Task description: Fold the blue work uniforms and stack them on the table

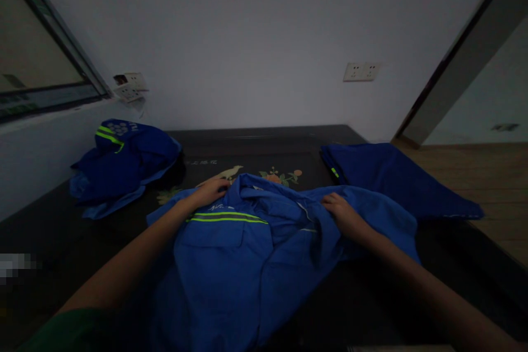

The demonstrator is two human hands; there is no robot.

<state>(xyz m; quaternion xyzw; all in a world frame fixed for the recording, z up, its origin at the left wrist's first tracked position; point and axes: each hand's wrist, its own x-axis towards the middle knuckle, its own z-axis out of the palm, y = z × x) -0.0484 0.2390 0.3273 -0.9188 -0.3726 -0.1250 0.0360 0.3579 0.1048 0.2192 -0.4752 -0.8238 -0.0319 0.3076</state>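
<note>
A blue jacket [231, 253] with a yellow-green and grey stripe across its chest lies spread over a dark table, its collar toward the wall and its front partly open. At the left shoulder beside the collar, my left hand [211, 191] has its fingers closed on the cloth. My right hand [339, 210] pinches the jacket's right front edge near the shoulder. The right sleeve stretches out past my right wrist. Folds hide part of the jacket's inside.
A crumpled dark blue garment [127, 159] lies at the table's back left. A folded dark blue garment [396, 176] is at the right. The dark table [256, 140] has a bird and flower pattern and meets a white wall with sockets [362, 72].
</note>
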